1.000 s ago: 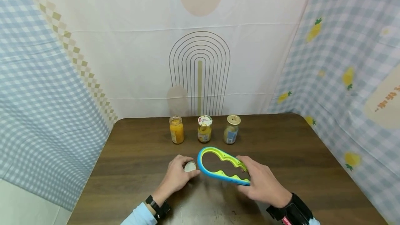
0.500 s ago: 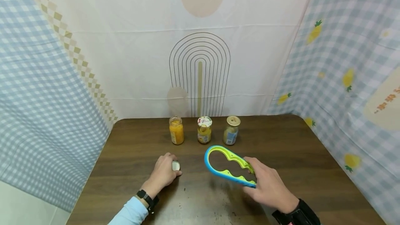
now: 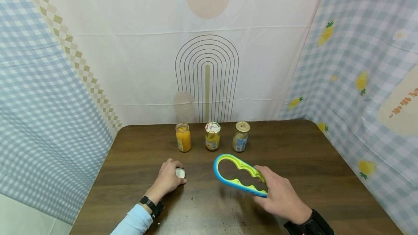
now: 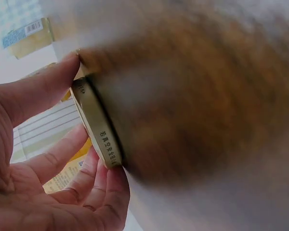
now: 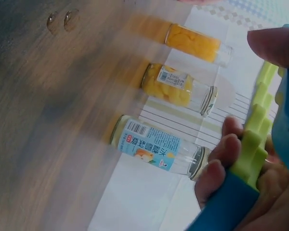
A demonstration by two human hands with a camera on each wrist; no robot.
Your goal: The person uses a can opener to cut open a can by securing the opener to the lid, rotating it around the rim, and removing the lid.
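Observation:
My left hand [image 3: 167, 177] pinches a jar lid [image 3: 180, 173] at the tabletop, left of the middle. In the left wrist view the lid [image 4: 97, 125] shows a gold rim with printed characters, between thumb and fingertips, its edge right at the wood. My right hand [image 3: 280, 194] grips a jar opener [image 3: 225, 180], a blue loop lined with wavy green grips, held over the table. Behind the hands stands a lidless glass jar of orange fruit [image 3: 183, 139]. Beside it are a jar of yellow fruit [image 3: 212, 137] with a printed lid and a blue-labelled jar [image 3: 241, 137] with a gold lid.
The dark wooden table [image 3: 137, 148] has rounded back corners. A pale patterned cloth [image 3: 147, 71] hangs behind it, with blue checked cloths [image 3: 346, 93] at the sides. Water drops [image 5: 71, 20] lie on the wood.
My left hand has moved left with the lid, away from the jar opener, and down to the table. The right hand with the opener has shifted slightly right. The jars stand as before.

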